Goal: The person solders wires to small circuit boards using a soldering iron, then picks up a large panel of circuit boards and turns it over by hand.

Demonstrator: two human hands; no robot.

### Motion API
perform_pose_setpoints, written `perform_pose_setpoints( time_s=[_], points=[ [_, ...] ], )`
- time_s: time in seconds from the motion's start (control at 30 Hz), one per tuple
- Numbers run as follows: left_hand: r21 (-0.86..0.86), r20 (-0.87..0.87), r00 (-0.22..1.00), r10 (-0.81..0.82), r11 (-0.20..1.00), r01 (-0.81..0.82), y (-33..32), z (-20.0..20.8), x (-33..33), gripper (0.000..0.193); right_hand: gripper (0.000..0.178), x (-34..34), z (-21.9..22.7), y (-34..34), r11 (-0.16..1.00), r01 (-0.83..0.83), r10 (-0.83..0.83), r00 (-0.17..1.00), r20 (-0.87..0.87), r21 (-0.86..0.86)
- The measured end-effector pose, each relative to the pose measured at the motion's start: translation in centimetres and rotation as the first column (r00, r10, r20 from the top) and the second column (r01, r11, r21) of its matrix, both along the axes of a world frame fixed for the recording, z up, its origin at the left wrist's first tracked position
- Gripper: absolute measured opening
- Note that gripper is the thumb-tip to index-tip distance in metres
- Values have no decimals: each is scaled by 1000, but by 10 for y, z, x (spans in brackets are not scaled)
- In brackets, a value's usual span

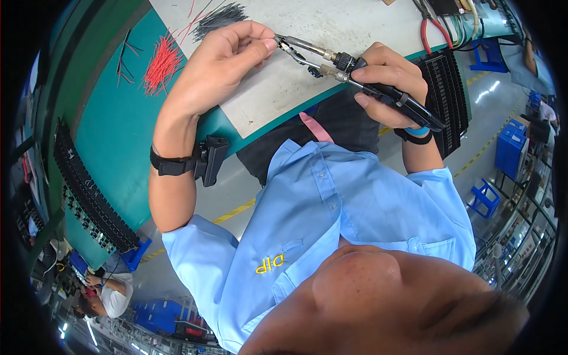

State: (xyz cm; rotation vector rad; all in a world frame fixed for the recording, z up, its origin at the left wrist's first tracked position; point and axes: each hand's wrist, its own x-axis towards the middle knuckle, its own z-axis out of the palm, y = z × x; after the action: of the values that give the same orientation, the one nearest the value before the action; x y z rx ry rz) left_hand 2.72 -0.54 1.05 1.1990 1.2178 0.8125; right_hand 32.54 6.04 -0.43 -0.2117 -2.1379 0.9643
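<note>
My left hand (pixel 231 56) is closed in a pinch of thumb and forefinger above a whitish board (pixel 254 94). Whatever small thing sits in that pinch is mostly hidden; a small dark part shows beside the fingertips. In my right hand (pixel 393 80) is a black-handled soldering tool (pixel 402 103) with two metal barrels and knurled collars. Its barrels slant left and narrow together close to my left fingertips. A bundle of dark grey wires (pixel 218 21) lies just beyond my left hand, with red wires (pixel 160 66) left of it.
Red-handled pliers (pixel 435 36) lie at the far right near loose cables (pixel 470 26). One black slotted rack (pixel 445 94) stands right of my right hand, another (pixel 94 183) on the green table (pixel 112 106) at left. Blue stools (pixel 485 198) and a co-worker (pixel 112 293) are farther off.
</note>
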Motion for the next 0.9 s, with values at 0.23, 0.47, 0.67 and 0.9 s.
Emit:
perform_pose_setpoints(
  time_s=[0.23,0.47,0.67,0.9],
  points=[
    [-4,-4,1000,26,1000,-26,-2,0,2,25,44,3,1,5,1000,25,-25,1000,-1,15],
    [-3,2,1000,21,1000,-21,0,3,4,25,36,16,-4,38,842,468,-491,871,18,268],
    [-4,39,997,63,998,-62,-4,0,1,25,29,-7,-24,21,872,464,-486,860,-156,-156],
    [16,98,992,83,996,-85,-2,-3,6,26,36,-59,-19,-21,945,317,-317,948,-4,79]
  ],
)
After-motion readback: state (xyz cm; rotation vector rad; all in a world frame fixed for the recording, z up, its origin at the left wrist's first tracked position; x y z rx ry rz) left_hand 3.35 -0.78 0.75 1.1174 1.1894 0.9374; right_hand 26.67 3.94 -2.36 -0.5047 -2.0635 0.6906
